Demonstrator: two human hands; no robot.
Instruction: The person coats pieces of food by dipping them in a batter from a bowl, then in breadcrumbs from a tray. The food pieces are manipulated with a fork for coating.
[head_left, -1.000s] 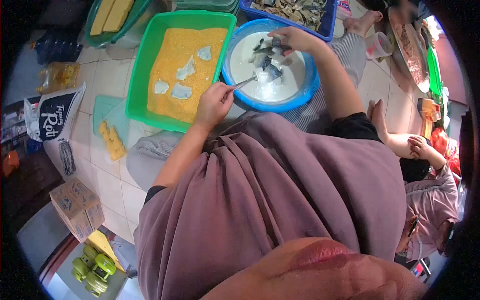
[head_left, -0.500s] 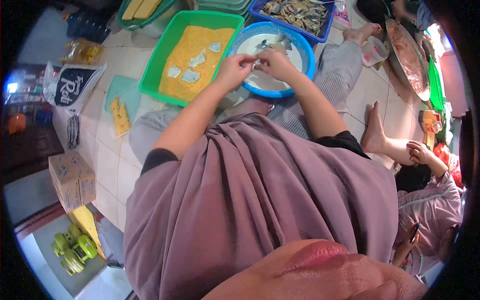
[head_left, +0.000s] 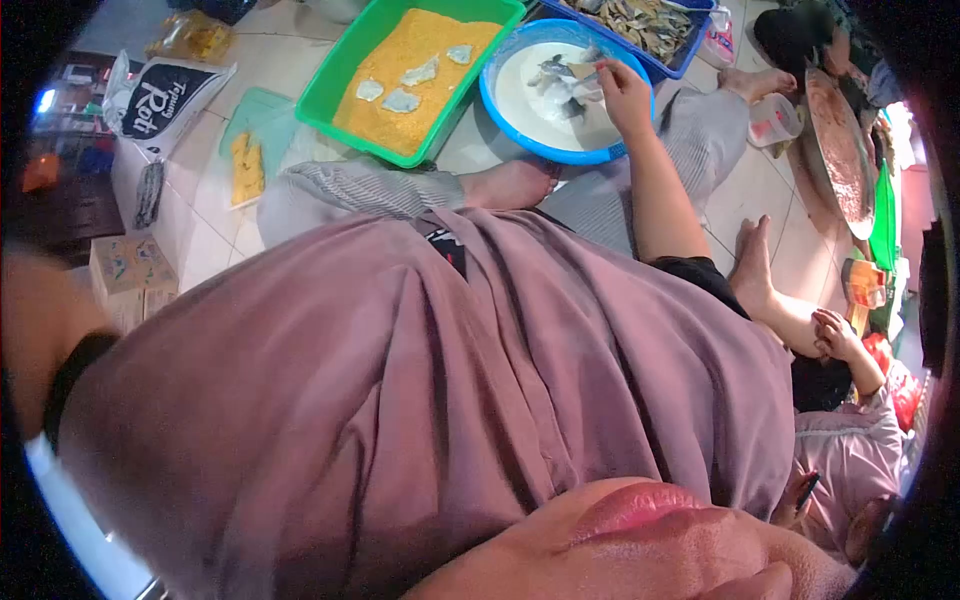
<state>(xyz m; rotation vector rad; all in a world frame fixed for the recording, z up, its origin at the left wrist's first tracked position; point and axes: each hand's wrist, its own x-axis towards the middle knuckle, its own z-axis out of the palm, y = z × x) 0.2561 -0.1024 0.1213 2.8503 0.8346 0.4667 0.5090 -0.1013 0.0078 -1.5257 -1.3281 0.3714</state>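
Observation:
My right hand (head_left: 626, 95) is over the right side of a round blue basin (head_left: 490, 108) of white batter (head_left: 525, 110). Its fingers are pinched on a small, flat brownish piece (head_left: 582, 71). Several grey, skin-like pieces (head_left: 553, 72) lie in the batter below. My left arm (head_left: 45, 320) is blurred at the left edge, and its hand is out of view. Left of the basin, a green tray (head_left: 420, 160) holds yellow-orange crumbs (head_left: 400, 125) with several white-coated pieces (head_left: 400, 102) on top.
A blue basket (head_left: 690, 55) of dry brownish pieces stands behind the basin. A flour bag (head_left: 165, 95), yellow blocks (head_left: 246, 170) and a carton (head_left: 130, 275) are at left. At right are a large pan (head_left: 840, 150) and another person's leg (head_left: 765, 280) and hand (head_left: 838, 332).
My hands were together over the basin. My left arm has swung out to the far left, while my right hand stays at the basin, now with a brownish piece. The view has shifted.

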